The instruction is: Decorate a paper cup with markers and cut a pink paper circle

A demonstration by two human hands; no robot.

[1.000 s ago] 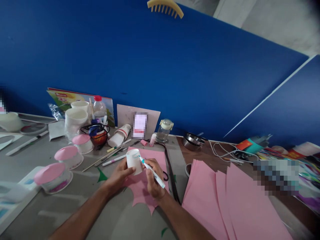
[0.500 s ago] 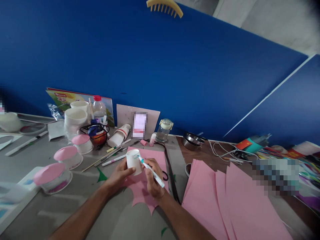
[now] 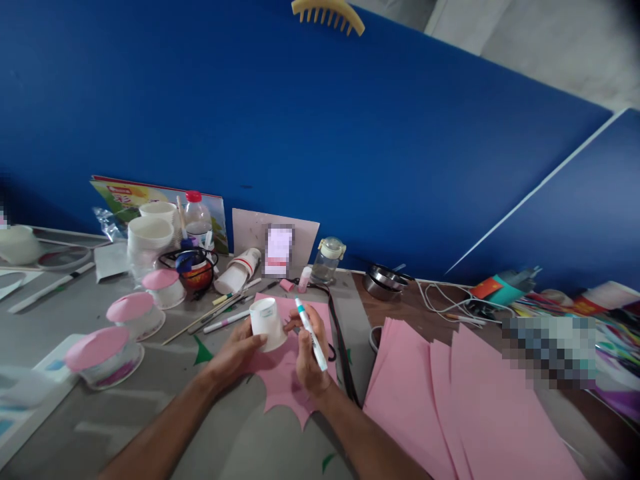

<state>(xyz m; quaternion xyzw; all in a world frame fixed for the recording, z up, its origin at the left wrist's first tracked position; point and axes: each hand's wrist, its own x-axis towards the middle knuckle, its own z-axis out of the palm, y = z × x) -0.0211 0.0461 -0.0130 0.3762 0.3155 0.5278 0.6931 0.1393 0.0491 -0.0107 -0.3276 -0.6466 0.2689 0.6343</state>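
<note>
Fingers and thumb of the left hand (image 3: 240, 347) are closed around the lower side of a white cup (image 3: 265, 319), which is held tilted, narrow end up, above a pink sheet (image 3: 283, 390). Teal marks can be seen near its upper edge. By the half-curled right hand (image 3: 311, 350), a marker (image 3: 311, 335) is gripped like a pen, its teal tip pointed up and kept clear of the cup.

Points and scallops are cut along the near edge of the sheet, which is laid on the grey desk (image 3: 240, 440). To its right, a dark strap (image 3: 343, 340) is stretched, and beyond that pink paper (image 3: 410, 393) is piled. To the left, a white pen (image 3: 227, 322) is laid, and farther out three pink-topped tubs (image 3: 133, 310) are lined up.

Behind, white cups (image 3: 151, 235) are stacked near a red-capped bottle (image 3: 197, 217); a lidded jar (image 3: 327, 261) and metal bowls (image 3: 383, 285) are placed farther right, before a blue partition (image 3: 300, 133).
</note>
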